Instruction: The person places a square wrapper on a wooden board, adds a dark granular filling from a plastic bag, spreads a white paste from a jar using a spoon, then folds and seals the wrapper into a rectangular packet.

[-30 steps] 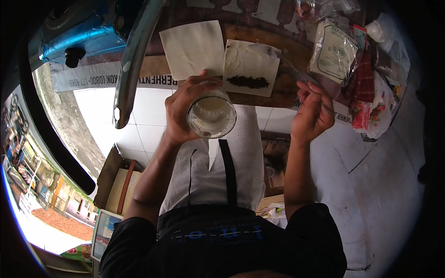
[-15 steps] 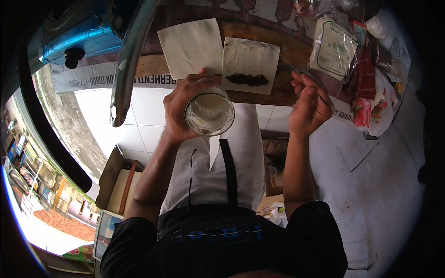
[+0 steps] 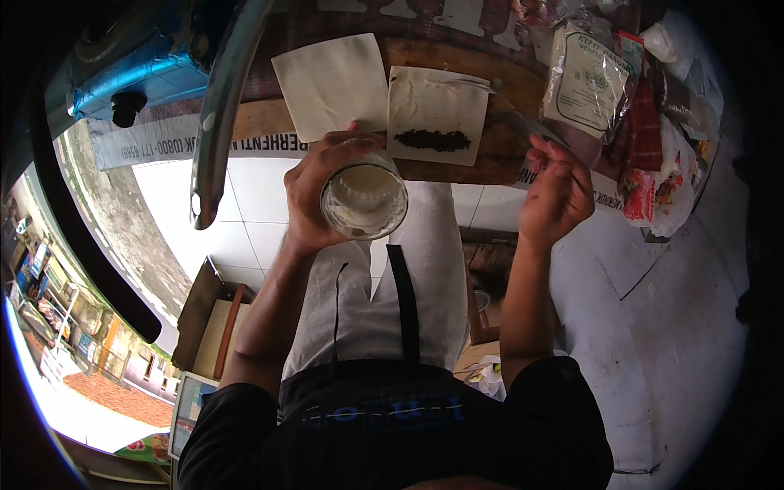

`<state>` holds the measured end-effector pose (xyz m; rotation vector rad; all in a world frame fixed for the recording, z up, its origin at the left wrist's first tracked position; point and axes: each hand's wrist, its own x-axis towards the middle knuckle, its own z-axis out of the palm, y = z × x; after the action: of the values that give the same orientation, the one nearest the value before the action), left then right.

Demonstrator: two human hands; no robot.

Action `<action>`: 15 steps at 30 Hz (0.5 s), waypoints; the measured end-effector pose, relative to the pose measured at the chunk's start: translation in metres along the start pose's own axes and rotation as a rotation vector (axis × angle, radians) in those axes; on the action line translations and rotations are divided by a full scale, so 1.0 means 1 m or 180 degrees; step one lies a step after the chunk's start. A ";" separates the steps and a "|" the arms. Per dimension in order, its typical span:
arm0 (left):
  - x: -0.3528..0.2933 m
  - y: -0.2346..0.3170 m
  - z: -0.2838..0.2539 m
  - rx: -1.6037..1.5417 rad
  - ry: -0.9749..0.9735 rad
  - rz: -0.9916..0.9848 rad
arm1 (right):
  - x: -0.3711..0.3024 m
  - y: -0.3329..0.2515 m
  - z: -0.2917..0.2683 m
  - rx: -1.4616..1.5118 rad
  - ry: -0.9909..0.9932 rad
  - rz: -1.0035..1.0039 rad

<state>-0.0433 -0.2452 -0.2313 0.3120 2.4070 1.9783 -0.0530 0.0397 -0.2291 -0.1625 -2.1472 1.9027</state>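
A clear, round glass [image 3: 365, 202] with whitish residue inside sits in the left hand [image 3: 314, 196], its mouth facing up. A thin, long-handled spoon [image 3: 467, 84] slants from the right hand [image 3: 557, 192] over the upper part of a cream square sheet [image 3: 429, 106] bearing a dark, crumbly strip [image 3: 433, 140] lower down.

Blue casing [image 3: 155, 82] (black knob [image 3: 126, 109]), metal tube [image 3: 217, 122]
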 end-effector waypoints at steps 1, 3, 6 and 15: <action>0.000 0.000 0.000 0.0001 -0.0002 -0.0021 | 0.001 0.001 -0.001 0.0011 0.0011 -0.0013; -0.001 0.001 0.000 0.0012 0.0022 -0.0058 | 0.001 0.003 -0.003 0.0014 0.0022 -0.0033; -0.001 -0.001 0.001 0.0003 0.0041 -0.0031 | 0.001 0.003 -0.006 0.0039 0.0068 -0.0050; 0.000 0.003 0.000 0.0085 0.0028 0.0038 | -0.003 0.002 -0.015 -0.0063 0.0184 -0.0090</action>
<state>-0.0431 -0.2450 -0.2286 0.3196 2.4446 1.9581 -0.0461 0.0532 -0.2301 -0.1877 -2.1198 1.8391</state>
